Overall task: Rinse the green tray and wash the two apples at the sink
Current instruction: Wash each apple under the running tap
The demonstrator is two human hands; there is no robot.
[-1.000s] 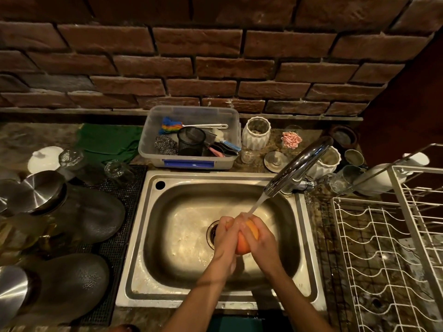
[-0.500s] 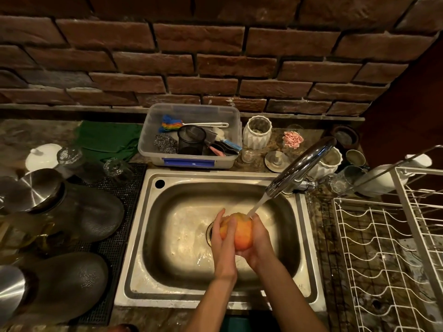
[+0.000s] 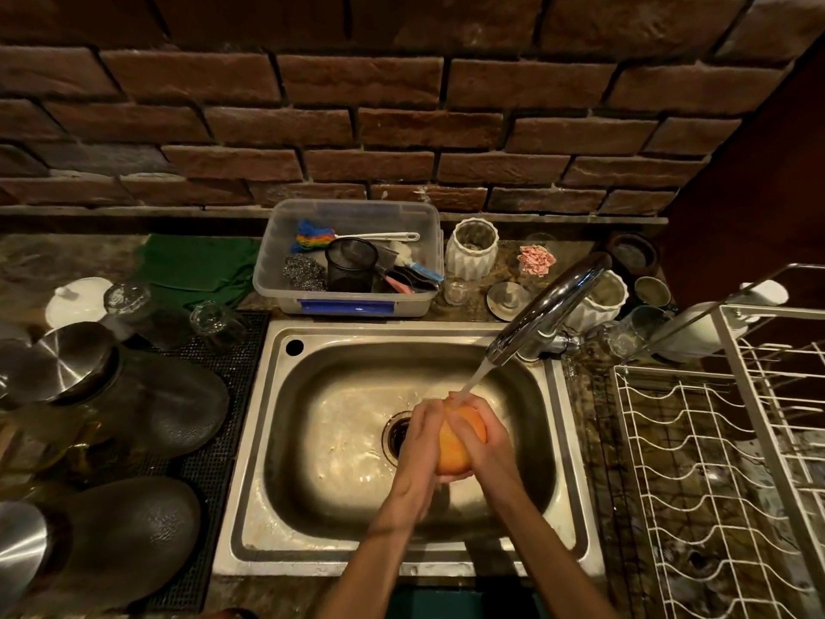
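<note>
An orange-red apple [image 3: 455, 449] is held over the drain of the steel sink [image 3: 285, 440], under the stream of water from the chrome faucet [image 3: 549, 306]. My left hand [image 3: 422, 440] wraps its left side and my right hand [image 3: 484, 435] wraps its right side and top. Both hands are closed on the fruit. The water lands on the top of the apple and my fingers. Neither a second apple nor a green tray shows in this view, apart from a sliver of green [image 3: 428, 603] at the bottom edge below the sink.
A clear tub [image 3: 348, 301] of brushes and scourers stands behind the sink, with white ribbed jars [image 3: 471, 247] beside it. A white wire dish rack [image 3: 714, 462] fills the right. Upturned dark bowls [image 3: 178, 408], glasses and steel lids cover the left mat. A green cloth [image 3: 196, 265] lies at the back left.
My hands have kept turning the apple under the stream; my fingers have shifted over its top, and the apple sits slightly further right and back than a second ago.
</note>
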